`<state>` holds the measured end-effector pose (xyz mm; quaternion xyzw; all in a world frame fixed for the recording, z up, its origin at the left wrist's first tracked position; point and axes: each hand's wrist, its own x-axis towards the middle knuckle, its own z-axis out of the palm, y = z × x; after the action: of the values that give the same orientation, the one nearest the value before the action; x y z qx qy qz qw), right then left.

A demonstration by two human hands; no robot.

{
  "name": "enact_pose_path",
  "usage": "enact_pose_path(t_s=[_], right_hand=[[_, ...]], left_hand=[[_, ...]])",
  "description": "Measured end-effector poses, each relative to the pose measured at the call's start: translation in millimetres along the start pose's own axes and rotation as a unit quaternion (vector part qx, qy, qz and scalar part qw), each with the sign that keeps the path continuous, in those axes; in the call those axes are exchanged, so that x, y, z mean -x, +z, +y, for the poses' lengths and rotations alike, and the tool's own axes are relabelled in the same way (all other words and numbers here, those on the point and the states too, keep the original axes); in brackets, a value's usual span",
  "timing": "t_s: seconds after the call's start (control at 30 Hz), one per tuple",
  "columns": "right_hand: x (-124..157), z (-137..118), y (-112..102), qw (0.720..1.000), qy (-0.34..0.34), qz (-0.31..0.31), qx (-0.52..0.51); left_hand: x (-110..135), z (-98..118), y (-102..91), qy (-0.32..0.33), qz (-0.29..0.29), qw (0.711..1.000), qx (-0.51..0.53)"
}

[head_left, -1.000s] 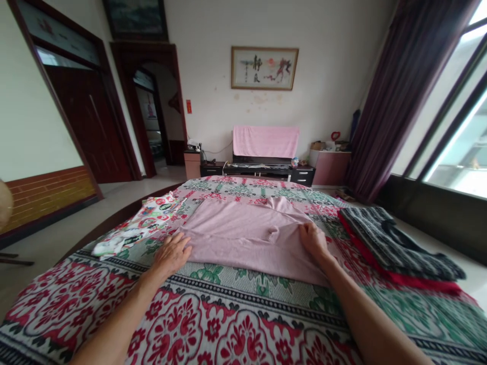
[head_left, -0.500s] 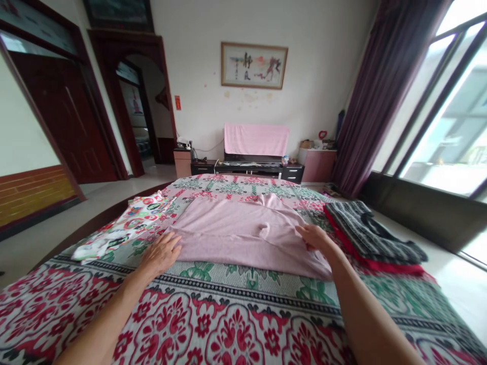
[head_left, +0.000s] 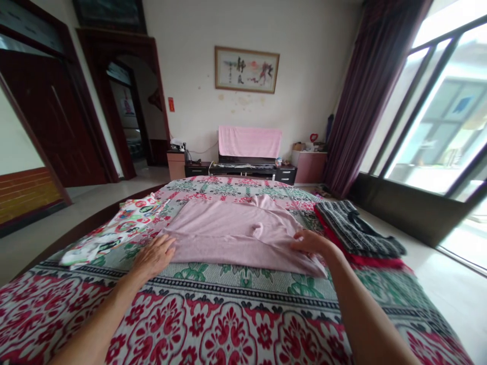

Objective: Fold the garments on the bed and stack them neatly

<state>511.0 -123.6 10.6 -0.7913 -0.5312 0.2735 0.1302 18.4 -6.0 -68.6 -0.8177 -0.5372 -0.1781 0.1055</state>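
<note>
Across the middle of the patterned cover (head_left: 228, 317) lies the pink garment (head_left: 216, 223), and here are both hands on it! The left hand (head_left: 155, 255) rests palm down at the left edge, fingers slightly apart, hiding a bit of that border. Over at the right side, the right hand (head_left: 312, 242) has its fingers bent close together against the fabric; its fingertips are hard to make out, so whether they pinch a fold, I can't tell. Both forearms run out of view at the bottom. The red cloth (head_left: 380, 262) is mostly hidden beneath the striped knit (head_left: 342, 228) on the right, and the printed white garment (head_left: 131, 219) is crumpled on the left, its shape unclear. Now, the pink piece: long axis running left to right, the near edge slanting toward the wearer at its right end. A bunched bit juts from the far edge, a small curl stands inward, but which end holds the collar, I can't say.
</note>
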Motion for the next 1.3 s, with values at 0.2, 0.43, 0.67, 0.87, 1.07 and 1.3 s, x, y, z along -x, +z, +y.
enact_pose_path(t_s=[0.2,0.43,0.67,0.87,1.07,1.3], right_hand=[[7,-3,6,0.997,0.012,0.014,0.074],[7,0,5,0.995,-0.041,0.011,0.086],[13,-7,3,0.992,0.002,0.04,0.118],[16,-9,-2,0.995,0.008,-0.022,0.093],[15,-2,-2,0.996,0.027,-0.074,0.049],[9,10,-1,0.991,0.008,-0.082,0.106]], left_hand=[[-1,-2,1.4,-0.009,-0.016,1.0,0.016],[0,0,-0.7,-0.011,-0.014,1.0,0.003],[-1,-4,5.0,0.0,0.005,1.0,0.012],[0,-3,3.4,-0.011,-0.019,1.0,0.015],[-1,-1,2.2,-0.022,-0.025,0.999,0.014],[0,-5,5.6,-0.005,0.011,1.0,0.027]])
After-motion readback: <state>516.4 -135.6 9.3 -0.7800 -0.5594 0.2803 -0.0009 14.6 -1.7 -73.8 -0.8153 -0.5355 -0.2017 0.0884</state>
